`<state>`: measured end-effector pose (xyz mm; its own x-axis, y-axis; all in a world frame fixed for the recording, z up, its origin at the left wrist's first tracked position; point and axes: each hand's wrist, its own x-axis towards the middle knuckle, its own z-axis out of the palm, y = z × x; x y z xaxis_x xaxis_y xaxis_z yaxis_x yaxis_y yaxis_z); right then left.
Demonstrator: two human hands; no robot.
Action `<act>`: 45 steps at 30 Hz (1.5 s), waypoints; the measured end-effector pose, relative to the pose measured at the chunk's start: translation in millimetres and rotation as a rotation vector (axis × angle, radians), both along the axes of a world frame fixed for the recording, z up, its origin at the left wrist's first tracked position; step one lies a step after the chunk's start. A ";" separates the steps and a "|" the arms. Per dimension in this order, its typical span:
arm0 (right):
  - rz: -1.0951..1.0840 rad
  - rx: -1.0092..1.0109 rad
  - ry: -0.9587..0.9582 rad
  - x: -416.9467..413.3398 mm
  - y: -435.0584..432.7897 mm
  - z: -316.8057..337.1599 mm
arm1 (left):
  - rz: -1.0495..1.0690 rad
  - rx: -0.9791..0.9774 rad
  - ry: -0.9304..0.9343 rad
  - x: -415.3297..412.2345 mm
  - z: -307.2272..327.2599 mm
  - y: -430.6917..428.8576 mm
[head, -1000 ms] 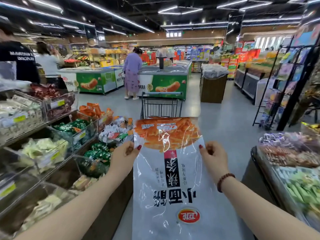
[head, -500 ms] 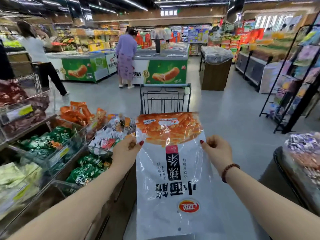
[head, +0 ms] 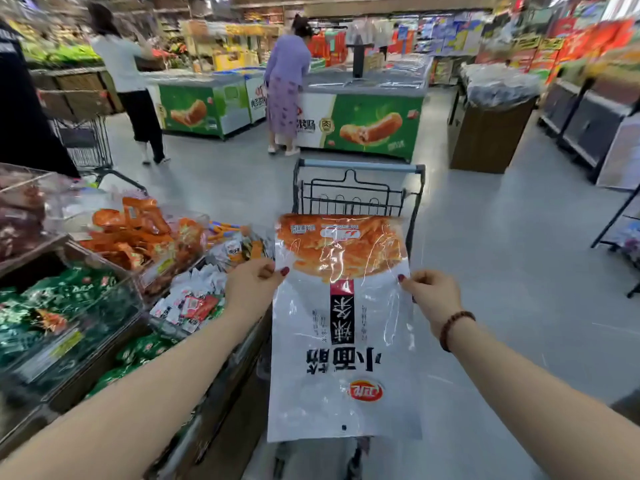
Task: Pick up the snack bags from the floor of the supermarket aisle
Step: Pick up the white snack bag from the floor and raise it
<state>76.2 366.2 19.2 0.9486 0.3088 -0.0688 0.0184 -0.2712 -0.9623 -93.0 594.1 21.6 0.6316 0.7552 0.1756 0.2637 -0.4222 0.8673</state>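
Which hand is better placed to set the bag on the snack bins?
Probably the left. The left hand pinches the bag edge right beside the bins. The right hand pinches the far edge, over the floor, with the whole bag between it and them.

Dark red nail polish on left hand, right hand; brown beaded bracelet, right wrist; forearms bare.

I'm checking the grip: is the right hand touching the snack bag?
Touching. The head view shows the right hand pinching the snack bag at its right edge, with the thumb on the bag's front.
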 end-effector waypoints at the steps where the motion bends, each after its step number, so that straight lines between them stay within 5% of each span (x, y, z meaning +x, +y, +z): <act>1: 0.007 0.014 0.034 10.6 8.1 -1.2 | 0.011 -0.001 0.003 9.2 -1.6 5.8; 11: 0.051 0.107 0.137 66.9 73.6 -19.7 | 0.115 -0.161 -0.060 68.3 -15.6 61.2; 16: 0.027 0.116 0.164 83.2 94.6 -41.4 | 0.160 -0.404 -0.194 86.4 -38.2 85.9; 23: -0.009 0.034 0.254 95.0 119.7 -83.6 | 0.151 -0.505 -0.129 101.8 -92.7 109.9; 40: -0.120 -0.222 0.395 65.3 134.8 -200.5 | 0.062 -0.577 0.373 85.4 -207.6 139.5; 45: -0.157 -0.305 0.348 65.9 136.1 -215.6 | -0.025 -0.365 0.514 93.0 -215.5 141.5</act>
<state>142.1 502.3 -196.3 0.8866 0.0803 -0.4554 -0.3541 -0.5155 -0.7803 0.1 735.6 -193.8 0.5850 0.6929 -0.4216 0.6792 -0.1344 0.7215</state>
